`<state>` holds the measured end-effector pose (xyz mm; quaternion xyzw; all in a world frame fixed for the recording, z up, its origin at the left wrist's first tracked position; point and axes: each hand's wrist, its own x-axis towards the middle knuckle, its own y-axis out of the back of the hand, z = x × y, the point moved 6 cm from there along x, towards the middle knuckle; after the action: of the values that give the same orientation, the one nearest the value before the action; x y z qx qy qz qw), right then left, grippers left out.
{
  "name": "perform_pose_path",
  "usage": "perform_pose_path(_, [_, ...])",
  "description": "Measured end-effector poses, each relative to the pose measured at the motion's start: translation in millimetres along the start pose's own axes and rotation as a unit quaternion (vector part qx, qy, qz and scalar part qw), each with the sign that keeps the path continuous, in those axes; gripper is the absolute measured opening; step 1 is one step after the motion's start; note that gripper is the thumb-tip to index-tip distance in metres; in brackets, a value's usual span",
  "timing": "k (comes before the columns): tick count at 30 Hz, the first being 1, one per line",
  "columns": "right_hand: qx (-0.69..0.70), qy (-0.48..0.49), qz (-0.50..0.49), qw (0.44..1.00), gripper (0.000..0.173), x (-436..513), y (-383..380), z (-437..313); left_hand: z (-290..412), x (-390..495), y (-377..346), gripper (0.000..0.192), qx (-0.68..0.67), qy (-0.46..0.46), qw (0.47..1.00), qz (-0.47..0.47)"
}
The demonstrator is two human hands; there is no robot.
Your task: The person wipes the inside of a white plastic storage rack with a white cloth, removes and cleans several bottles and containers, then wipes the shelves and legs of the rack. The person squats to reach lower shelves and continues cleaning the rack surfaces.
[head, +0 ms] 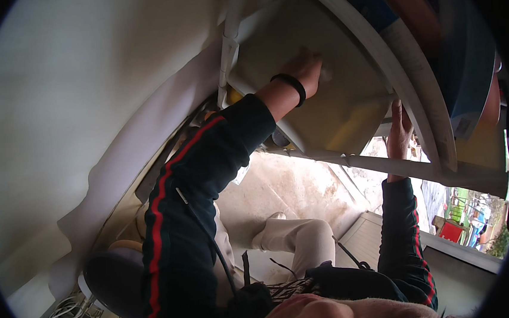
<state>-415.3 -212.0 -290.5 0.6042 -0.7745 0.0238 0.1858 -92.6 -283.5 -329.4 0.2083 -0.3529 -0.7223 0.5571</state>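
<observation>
My left hand, with a black band at the wrist, reaches over a flat grey-brown shelf panel. Its fingers are curled, and a small pale blurred thing shows beside them; whether they hold it is unclear. On the right, my right hand grips the white edge of the shelf rack from below. Its thumb points up along the near side, while the other fingers are mostly hidden behind that edge.
Blue and reddish items fill the rack's far right. A pale sheet-like covering spans the left. Below are a dark round seat, coiled white cables and a stained floor. Bright outdoor surroundings show at lower right.
</observation>
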Motion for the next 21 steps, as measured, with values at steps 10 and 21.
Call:
perform_pose_path(10, [0.04,0.211,0.031,0.976,0.038,41,-46,-13,-47,55,9,0.059,0.221,-0.02,0.973,-0.058])
perform_pose_path(21, [0.112,0.207,0.08,0.969,0.029,41,-58,-6,2,77,75,0.035,0.336,-0.161,0.877,0.304])
